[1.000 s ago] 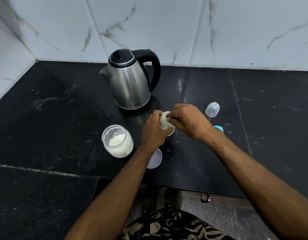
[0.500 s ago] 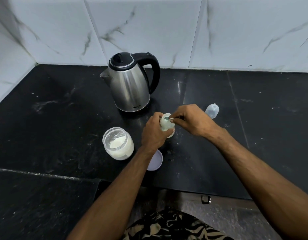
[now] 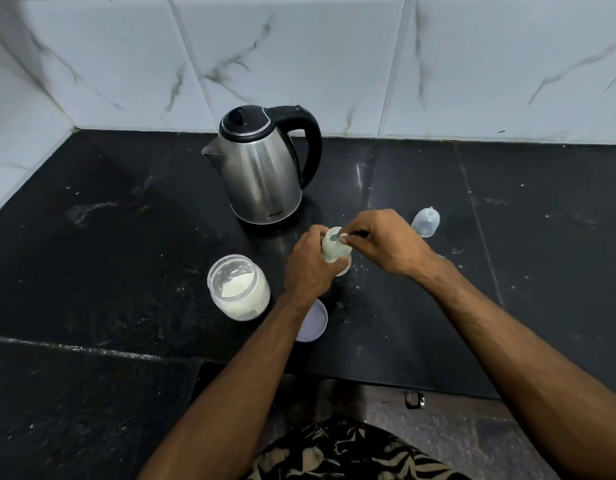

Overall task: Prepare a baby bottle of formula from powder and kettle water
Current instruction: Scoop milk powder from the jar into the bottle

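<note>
The baby bottle [image 3: 335, 249] stands on the black counter [image 3: 420, 323] just in front of the steel kettle [image 3: 263, 168], its mouth uncovered. The left hand [image 3: 308, 268] is wrapped round its body, and the right hand [image 3: 386, 242] pinches a small scoop or spoon [image 3: 342, 237] at the rim; which of the two it is cannot be made out. The likely slip is powder missing the narrow mouth: if the scoop tips off-centre or knocks the rim, formula would scatter over the counter, where pale specks already lie near the bottle, and the measure would be short. A loose left grip would let the light bottle tilt or slide under that tapping. The open powder jar [image 3: 240, 287] sits just beside the left wrist, with its lid [image 3: 313, 322] partly under the forearm, so a careless withdrawal could nudge either. The clear bottle cap [image 3: 426, 221] stands apart to the right. Pouring later from the kettle risks overshooting so small an opening.
</note>
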{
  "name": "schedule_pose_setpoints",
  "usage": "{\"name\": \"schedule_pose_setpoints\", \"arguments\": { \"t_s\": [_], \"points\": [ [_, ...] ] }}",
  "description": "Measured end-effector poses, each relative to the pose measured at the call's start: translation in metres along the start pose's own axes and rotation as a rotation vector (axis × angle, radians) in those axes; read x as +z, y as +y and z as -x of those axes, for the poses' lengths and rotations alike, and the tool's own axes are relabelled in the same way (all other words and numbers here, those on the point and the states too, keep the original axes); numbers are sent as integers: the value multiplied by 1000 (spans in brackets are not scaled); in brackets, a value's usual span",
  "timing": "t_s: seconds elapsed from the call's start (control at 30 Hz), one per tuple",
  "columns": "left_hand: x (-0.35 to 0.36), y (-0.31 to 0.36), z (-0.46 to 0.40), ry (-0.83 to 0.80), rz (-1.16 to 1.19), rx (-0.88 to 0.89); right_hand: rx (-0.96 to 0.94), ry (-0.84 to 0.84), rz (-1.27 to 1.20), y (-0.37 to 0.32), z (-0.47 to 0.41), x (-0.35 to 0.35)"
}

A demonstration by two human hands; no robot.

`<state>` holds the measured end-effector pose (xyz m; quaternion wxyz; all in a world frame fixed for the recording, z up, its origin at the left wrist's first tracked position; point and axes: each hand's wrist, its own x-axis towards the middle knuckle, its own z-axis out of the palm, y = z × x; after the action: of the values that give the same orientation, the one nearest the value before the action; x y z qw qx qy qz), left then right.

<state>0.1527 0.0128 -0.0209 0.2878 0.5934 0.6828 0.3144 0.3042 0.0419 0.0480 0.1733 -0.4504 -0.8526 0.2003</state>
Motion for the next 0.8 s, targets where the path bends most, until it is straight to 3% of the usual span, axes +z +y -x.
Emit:
{"name": "schedule_pose_setpoints", "arguments": {
  "t_s": [0.1, 0.2, 0.33, 0.47, 0.8],
  "points": [
    [0, 0, 0, 8, -6, -8, 3, 125, -25, 0, -1, -2],
    [0, 0, 0, 1, -10, -7, -1, -73, 79, -1, -2, 0],
    [1, 0, 0, 14, -2, -13, 22, 87, 2, 2, -3, -1],
    [3, 0, 0, 14, 7, -16, 18, -41, 78, 4, -1, 4],
    [9, -2, 3, 48, 58, -30, 227, 346, -350, 14, 3, 5]
  ]
}}
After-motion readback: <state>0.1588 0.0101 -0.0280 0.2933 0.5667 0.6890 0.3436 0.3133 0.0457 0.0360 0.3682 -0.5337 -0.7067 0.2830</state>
